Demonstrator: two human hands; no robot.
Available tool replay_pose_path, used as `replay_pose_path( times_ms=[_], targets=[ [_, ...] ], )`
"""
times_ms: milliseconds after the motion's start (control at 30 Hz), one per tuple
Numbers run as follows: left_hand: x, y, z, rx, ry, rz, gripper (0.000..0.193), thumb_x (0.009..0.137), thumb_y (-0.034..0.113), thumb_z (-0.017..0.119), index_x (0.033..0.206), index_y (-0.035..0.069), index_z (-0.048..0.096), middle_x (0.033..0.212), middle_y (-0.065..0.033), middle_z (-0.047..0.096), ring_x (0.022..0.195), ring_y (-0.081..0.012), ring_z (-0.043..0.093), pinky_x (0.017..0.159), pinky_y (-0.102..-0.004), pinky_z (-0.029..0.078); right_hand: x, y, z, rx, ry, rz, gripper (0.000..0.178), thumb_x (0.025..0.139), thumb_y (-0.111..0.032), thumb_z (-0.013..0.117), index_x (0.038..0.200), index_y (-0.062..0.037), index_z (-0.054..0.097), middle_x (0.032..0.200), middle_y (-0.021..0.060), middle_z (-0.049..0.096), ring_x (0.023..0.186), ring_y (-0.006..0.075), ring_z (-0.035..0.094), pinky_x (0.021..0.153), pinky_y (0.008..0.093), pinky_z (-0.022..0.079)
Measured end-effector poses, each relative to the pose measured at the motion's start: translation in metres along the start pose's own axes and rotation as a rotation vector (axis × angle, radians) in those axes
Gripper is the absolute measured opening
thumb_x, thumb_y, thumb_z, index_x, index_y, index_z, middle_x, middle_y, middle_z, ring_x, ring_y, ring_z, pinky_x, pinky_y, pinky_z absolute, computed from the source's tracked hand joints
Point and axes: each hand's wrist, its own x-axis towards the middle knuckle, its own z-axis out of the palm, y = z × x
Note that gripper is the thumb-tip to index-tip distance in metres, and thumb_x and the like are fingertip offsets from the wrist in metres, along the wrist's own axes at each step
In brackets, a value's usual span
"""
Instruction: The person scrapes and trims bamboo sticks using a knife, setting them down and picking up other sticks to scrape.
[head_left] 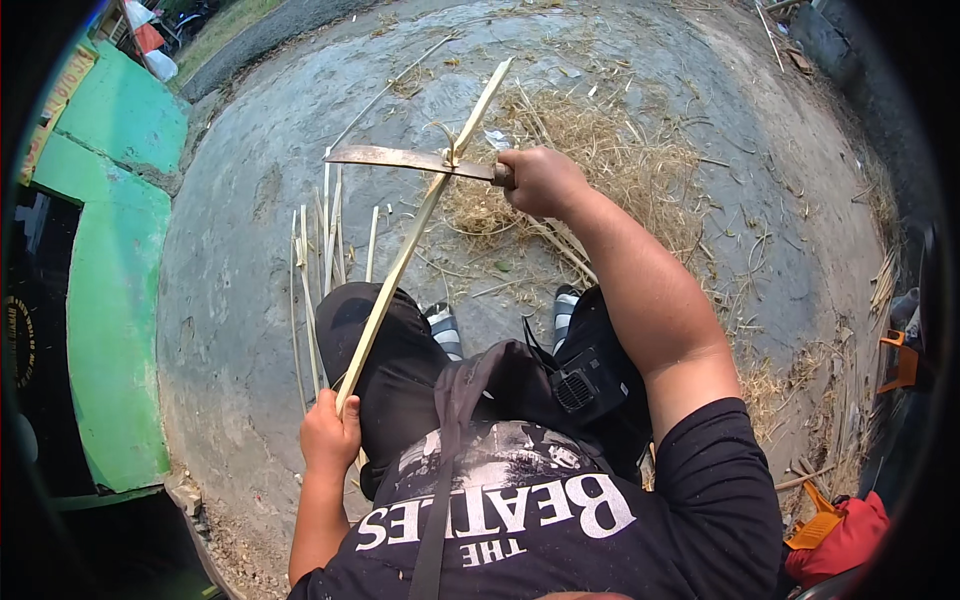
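A long, pale bamboo strip (398, 262) slants from lower left to upper right across my left thigh. My left hand (330, 432) is closed round its lower end, thumb along the strip. In my right hand (542, 183) is the handle of a machete (390, 158), its long blade pointing left. The blade crosses the strip in its upper part, and a curled shaving (450, 148) stands up where the two meet. My fingers on the handle are wrapped tight. Beyond the blade the strip's far end sticks out past it.
Several more bamboo strips (330, 235) lie left of my legs. A heap of shavings (610, 170) covers the concrete floor (240, 250) ahead to the right. A green wall (118, 330) stands at left. A black boxy device (590, 380) rests on my lap; a red cloth item (848, 540) lies at lower right.
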Motion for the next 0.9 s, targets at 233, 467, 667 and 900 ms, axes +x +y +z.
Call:
replay_pose_path(
  times_ms=[233,467,667,900],
  targets=[
    [-0.015,0.002,-0.025,0.024,-0.006,-0.129,0.065,0.099,0.065,0.049,0.083,0.002,0.056,0.069,-0.0236,0.062,0.070,-0.0499,0.063,0.061,-0.0553,0.047,-0.006,-0.005,0.008,-0.117,0.049,-0.095,0.017,0.080,-0.018,0.069,0.095,-0.0130,0.068,0.090,0.0124,0.074,0.088,0.0334,0.073,0.073,0.0472,0.058],
    [-0.022,-0.010,-0.010,-0.040,-0.061,-0.113,0.070,0.099,0.065,0.048,0.071,0.001,0.055,0.066,-0.0267,0.060,0.069,-0.0517,0.062,0.059,-0.0568,0.046,-0.010,-0.020,0.014,-0.137,0.017,-0.134,0.016,0.081,-0.017,0.067,0.097,-0.0145,0.069,0.087,0.0126,0.073,0.085,0.0343,0.073,0.072,0.0468,0.058],
    [-0.019,-0.018,0.005,0.066,-0.044,-0.069,0.066,0.100,0.062,0.048,0.075,0.002,0.054,0.066,-0.0271,0.060,0.069,-0.0530,0.061,0.060,-0.0580,0.046,-0.006,-0.013,0.030,-0.321,0.046,-0.388,0.010,0.083,-0.015,0.064,0.092,-0.0123,0.067,0.082,0.0104,0.073,0.079,0.0332,0.073,0.068,0.0463,0.057],
    [-0.012,-0.010,0.006,-0.023,-0.013,-0.063,0.063,0.101,0.061,0.048,0.076,0.003,0.053,0.068,-0.0272,0.061,0.070,-0.0529,0.061,0.060,-0.0584,0.047,0.011,0.003,0.030,0.215,-0.065,-0.052,0.011,0.082,-0.017,0.067,0.088,-0.0077,0.065,0.082,0.0184,0.072,0.077,0.0347,0.072,0.065,0.0457,0.056]
  ],
)
